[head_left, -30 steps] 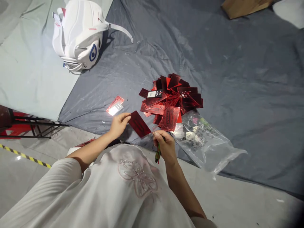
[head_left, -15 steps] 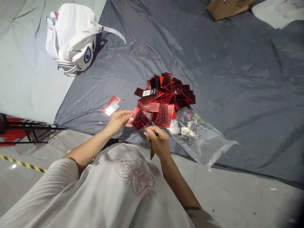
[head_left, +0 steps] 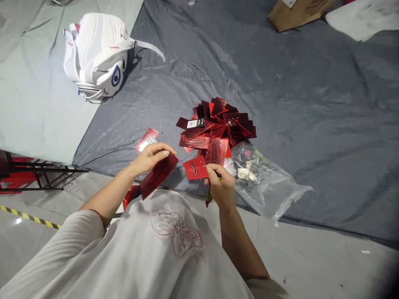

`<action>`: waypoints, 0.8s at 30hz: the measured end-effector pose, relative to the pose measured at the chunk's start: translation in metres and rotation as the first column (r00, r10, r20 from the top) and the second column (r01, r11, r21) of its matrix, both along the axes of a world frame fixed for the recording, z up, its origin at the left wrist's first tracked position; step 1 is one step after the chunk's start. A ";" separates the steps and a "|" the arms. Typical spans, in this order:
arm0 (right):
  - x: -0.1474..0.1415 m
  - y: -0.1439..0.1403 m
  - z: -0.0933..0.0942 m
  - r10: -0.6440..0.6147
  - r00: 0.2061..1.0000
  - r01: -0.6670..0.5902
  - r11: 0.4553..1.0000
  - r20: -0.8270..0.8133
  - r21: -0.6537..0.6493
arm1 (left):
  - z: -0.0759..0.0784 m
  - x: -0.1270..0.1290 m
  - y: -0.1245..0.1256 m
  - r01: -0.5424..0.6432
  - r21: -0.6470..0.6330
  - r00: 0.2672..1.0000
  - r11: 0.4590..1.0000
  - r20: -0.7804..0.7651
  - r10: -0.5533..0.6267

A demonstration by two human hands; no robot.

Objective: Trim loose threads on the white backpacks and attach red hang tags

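Note:
My left hand (head_left: 152,158) pinches a long dark red hang tag (head_left: 158,175) by its upper end, and the tag tilts down toward my shirt. A smaller bright red tag (head_left: 190,169) with a dark curved print is gripped by the fingertips of my right hand (head_left: 222,185). A slim green tool with a red tip (head_left: 208,199) also sits in that hand, its kind mostly hidden by the palm. Just beyond both hands lies a fanned heap of shiny red tags (head_left: 218,151), their strings gathered near the middle. One black-and-white tag (head_left: 196,123) rests on the heap.
A clear plastic bag (head_left: 277,191) lies right of the heap. Left of it are a loose red tag (head_left: 146,135) and a white label, partly behind my left hand. A white backpack (head_left: 96,54) stands at upper left, a cardboard box (head_left: 296,16) at upper right.
My hands have moved apart, and the two tags that were together between them are now separate, one in each hand. The left-hand tag has swung downward.

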State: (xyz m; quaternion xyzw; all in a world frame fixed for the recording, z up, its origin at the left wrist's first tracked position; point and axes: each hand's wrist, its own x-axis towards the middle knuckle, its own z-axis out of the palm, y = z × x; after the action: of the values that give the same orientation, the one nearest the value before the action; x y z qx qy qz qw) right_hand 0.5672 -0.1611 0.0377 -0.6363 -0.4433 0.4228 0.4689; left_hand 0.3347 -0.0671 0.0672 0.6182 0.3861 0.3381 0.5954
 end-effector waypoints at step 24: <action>-0.038 -0.011 -0.007 0.257 0.957 -0.259 0.966 -0.131 0.001 | -0.020 0.021 -0.033 0.177 -0.288 0.983 0.941 0.107 -0.152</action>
State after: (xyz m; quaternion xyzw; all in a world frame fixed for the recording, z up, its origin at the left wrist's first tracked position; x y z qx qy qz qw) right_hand 0.5294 -0.1720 0.0307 -0.5479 -0.4873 0.5247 0.4325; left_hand 0.3558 -0.0999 0.0476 0.5373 0.3544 0.2509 0.7230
